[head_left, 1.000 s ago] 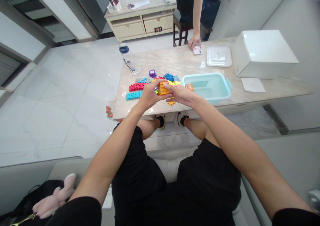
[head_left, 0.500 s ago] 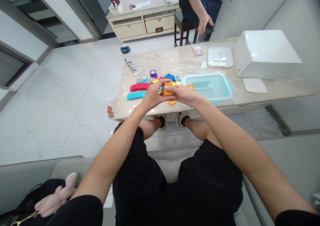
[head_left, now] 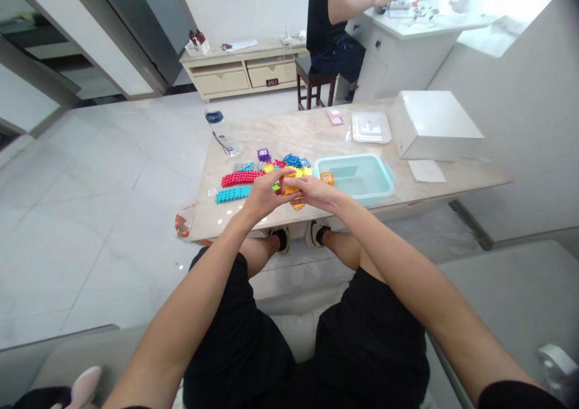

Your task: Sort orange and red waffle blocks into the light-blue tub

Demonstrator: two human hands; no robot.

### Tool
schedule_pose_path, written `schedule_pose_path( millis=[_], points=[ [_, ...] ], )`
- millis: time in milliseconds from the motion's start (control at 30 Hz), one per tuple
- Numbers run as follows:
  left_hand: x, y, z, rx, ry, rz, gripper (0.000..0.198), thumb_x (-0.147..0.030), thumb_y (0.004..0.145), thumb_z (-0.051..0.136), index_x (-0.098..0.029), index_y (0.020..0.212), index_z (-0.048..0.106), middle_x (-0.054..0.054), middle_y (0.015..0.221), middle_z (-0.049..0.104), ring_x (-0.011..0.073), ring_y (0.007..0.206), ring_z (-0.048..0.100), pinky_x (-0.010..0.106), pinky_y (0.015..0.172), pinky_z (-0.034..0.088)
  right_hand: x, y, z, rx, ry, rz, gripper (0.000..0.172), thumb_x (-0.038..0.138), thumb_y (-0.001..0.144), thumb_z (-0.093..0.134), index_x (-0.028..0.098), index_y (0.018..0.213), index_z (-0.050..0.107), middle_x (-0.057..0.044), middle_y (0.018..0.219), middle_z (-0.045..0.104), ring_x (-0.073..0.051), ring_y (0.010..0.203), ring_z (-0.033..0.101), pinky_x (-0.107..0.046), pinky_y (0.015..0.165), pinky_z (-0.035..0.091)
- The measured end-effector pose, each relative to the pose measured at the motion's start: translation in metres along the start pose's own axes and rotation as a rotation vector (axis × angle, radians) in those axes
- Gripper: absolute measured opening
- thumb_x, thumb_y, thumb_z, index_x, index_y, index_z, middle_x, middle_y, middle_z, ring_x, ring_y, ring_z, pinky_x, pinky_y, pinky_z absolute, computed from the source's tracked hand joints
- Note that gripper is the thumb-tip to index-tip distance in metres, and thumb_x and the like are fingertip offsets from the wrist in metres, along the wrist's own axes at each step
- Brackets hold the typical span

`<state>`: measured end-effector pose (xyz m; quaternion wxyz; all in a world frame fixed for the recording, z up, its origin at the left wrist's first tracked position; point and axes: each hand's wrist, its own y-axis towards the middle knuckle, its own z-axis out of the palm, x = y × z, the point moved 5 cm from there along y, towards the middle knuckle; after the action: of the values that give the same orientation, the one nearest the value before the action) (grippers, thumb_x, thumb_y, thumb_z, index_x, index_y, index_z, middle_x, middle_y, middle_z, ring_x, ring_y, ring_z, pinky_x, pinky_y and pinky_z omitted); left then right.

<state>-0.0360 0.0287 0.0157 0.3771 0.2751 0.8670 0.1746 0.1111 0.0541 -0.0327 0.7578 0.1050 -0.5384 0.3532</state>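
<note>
Between my two hands, above the near part of the table, is an orange toy building block [head_left: 289, 184]. My left hand [head_left: 266, 194] grips it from the left, and my right hand [head_left: 316, 192] has its fingers closed on it from the right. Behind and beside the hands lie a red studded strip [head_left: 242, 178], a turquoise studded strip [head_left: 233, 195], blue toothed pieces [head_left: 294, 160] and a purple block [head_left: 263, 155]. Another orange block [head_left: 327, 178] sits at the left edge of a light-blue plastic tub [head_left: 386, 189]. My fingers hide part of the held block.
On the marble-look table [head_left: 275, 133] stand a water bottle [head_left: 222, 134], a clear lid [head_left: 371, 127], a white box [head_left: 438, 125], a paper sheet [head_left: 426, 171] and a pink phone-like item [head_left: 335, 117]. Across the room, a person [head_left: 328, 23] sits on a dark stool.
My view has tilted up and shifted to the right. Both hands still hold the orange block over the table. The other person's arm has moved from hanging low to the white counter.
</note>
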Motion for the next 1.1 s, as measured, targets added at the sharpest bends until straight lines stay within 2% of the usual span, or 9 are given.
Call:
schedule_pose_path(
  millis=[100,200,467,533,633,733,833,967,1100],
  points=[
    [0.001,0.002,-0.002,-0.041,0.014,0.003,0.054,-0.049,0.089,0.089,-0.02,0.132,0.073,0.013,0.128,0.081,0.0289,0.117,0.078,0.043,0.103,0.061,0.003,0.0,0.0,0.02,0.033,-0.041,0.051,0.063,0.077,0.095,0.02,0.1,0.079,-0.004,0.097,0.078,-0.015,0.084,0.069,-0.028,0.081,0.06],
    [0.001,0.004,-0.005,-0.056,0.013,-0.001,0.055,-0.049,0.089,0.089,-0.02,0.132,0.072,0.013,0.13,0.081,0.0296,0.119,0.078,0.045,0.106,0.06,0.006,0.002,0.0,0.014,0.045,-0.04,0.051,0.059,0.073,0.099,0.019,0.097,0.079,-0.002,0.092,0.076,-0.014,0.083,0.069,-0.028,0.085,0.061],
    [-0.006,-0.005,-0.027,-0.05,0.05,-0.009,0.054,-0.044,0.092,0.087,-0.024,0.139,0.069,0.013,0.136,0.078,0.0316,0.125,0.075,0.049,0.111,0.058,0.012,0.009,0.024,-0.001,0.003,-0.078,0.05,0.055,0.065,0.103,0.018,0.087,0.075,-0.001,0.083,0.074,-0.013,0.073,0.064,-0.028,0.077,0.061],
    [-0.011,-0.02,-0.039,-0.099,0.114,-0.048,0.054,-0.04,0.094,0.084,-0.025,0.143,0.066,0.013,0.138,0.076,0.0324,0.131,0.072,0.05,0.115,0.056,0.011,0.011,0.032,0.009,-0.026,-0.067,0.048,0.054,0.067,0.102,0.018,0.087,0.077,-0.001,0.083,0.075,-0.013,0.074,0.066,-0.028,0.079,0.062],
    [-0.024,-0.062,-0.053,-0.168,0.265,-0.181,0.047,-0.03,0.1,0.074,-0.024,0.146,0.064,0.014,0.137,0.076,0.0337,0.136,0.068,0.052,0.119,0.052,0.011,0.01,0.035,-0.024,-0.097,-0.021,0.046,0.05,0.069,0.102,0.016,0.09,0.081,-0.007,0.089,0.08,-0.017,0.081,0.073,-0.028,0.081,0.063],
    [-0.042,-0.115,-0.054,-0.135,0.496,-0.361,0.049,-0.026,0.099,0.069,-0.015,0.146,0.063,0.023,0.135,0.074,0.0417,0.132,0.068,0.061,0.115,0.052,0.013,-0.001,0.029,-0.114,-0.148,-0.048,0.042,0.045,0.071,0.102,0.014,0.091,0.082,-0.013,0.099,0.083,-0.019,0.091,0.077,-0.026,0.081,0.064],
    [-0.062,-0.155,-0.057,-0.215,0.603,-0.464,0.04,-0.031,0.104,0.06,-0.016,0.14,0.067,0.023,0.133,0.076,0.0427,0.129,0.069,0.063,0.115,0.051,0.011,-0.017,0.03,-0.108,-0.092,-0.097,0.039,0.046,0.076,0.1,0.015,0.093,0.082,-0.013,0.105,0.083,-0.019,0.096,0.078,-0.026,0.085,0.065],
    [-0.07,-0.18,-0.047,-0.195,0.456,-0.551,0.031,-0.032,0.107,0.052,-0.021,0.126,0.074,0.016,0.125,0.081,0.0363,0.12,0.076,0.056,0.109,0.059,-0.003,-0.033,0.045,-0.061,-0.01,-0.134,0.045,0.054,0.077,0.098,0.017,0.099,0.083,-0.012,0.106,0.084,-0.019,0.1,0.079,-0.026,0.09,0.064],
    [-0.079,-0.19,-0.029,-0.16,0.351,-0.51,0.037,-0.036,0.11,0.048,-0.023,0.137,0.07,0.015,0.141,0.076,0.0327,0.132,0.073,0.052,0.116,0.058,-0.018,-0.041,0.061,-0.121,-0.024,-0.227,0.052,0.06,0.073,0.097,0.018,0.098,0.082,-0.011,0.106,0.083,-0.02,0.099,0.077,-0.028,0.085,0.063]
  ],
)
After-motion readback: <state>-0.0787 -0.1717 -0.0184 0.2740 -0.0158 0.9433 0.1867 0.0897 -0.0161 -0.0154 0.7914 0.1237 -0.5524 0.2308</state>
